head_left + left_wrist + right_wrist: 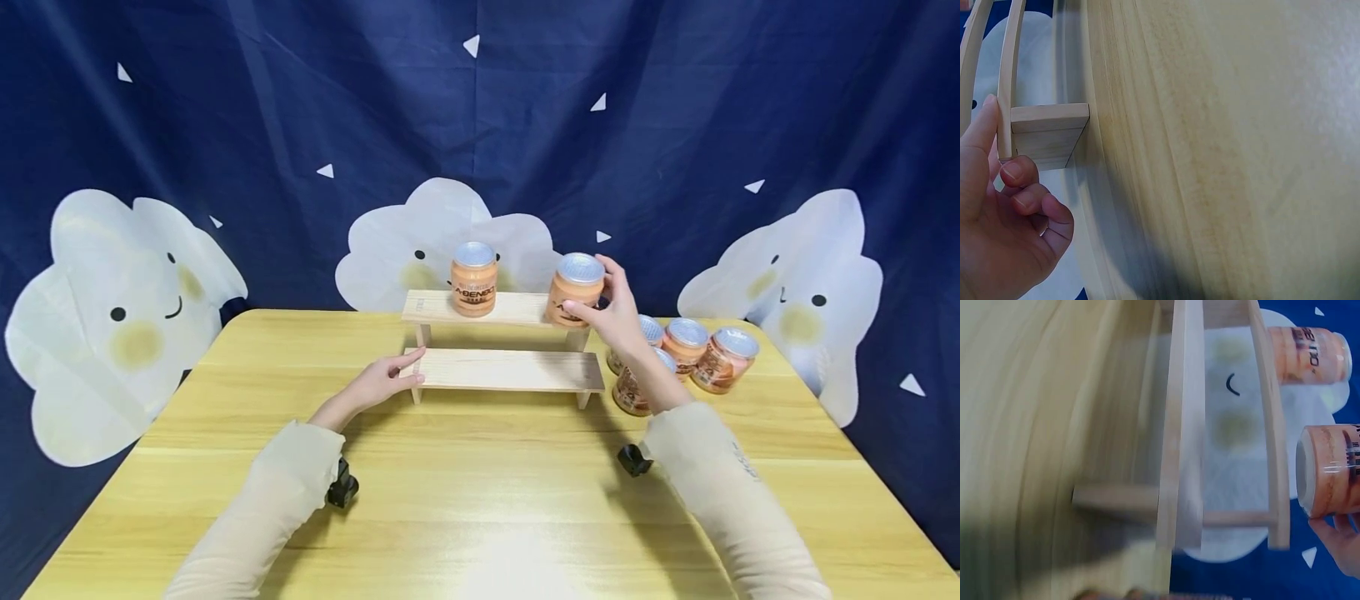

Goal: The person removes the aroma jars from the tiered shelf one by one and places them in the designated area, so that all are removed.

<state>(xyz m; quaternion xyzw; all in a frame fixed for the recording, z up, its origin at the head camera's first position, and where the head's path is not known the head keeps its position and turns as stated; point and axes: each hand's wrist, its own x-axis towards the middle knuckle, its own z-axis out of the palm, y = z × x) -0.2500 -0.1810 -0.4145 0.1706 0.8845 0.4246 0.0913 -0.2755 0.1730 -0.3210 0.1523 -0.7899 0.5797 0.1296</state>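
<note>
A two-step wooden rack (502, 368) stands on the table. My left hand (382, 380) pinches the left end of its lower board, and the left wrist view shows the thumb (985, 122) against one face of it and the other fingers curled at its end. My right hand (618, 308) grips an orange jar (576, 292) with a silver lid by its side. That jar is upright over the right end of the upper board; a narrow gap shows under its base in the right wrist view. Another such jar (474, 282) stands on the upper board, left of middle.
Several more orange jars (723, 360) stand close together on the table to the right of the rack, partly behind my right forearm. The yellow wood table (480, 483) reaches back to a dark blue curtain (525, 108) with white cloud shapes.
</note>
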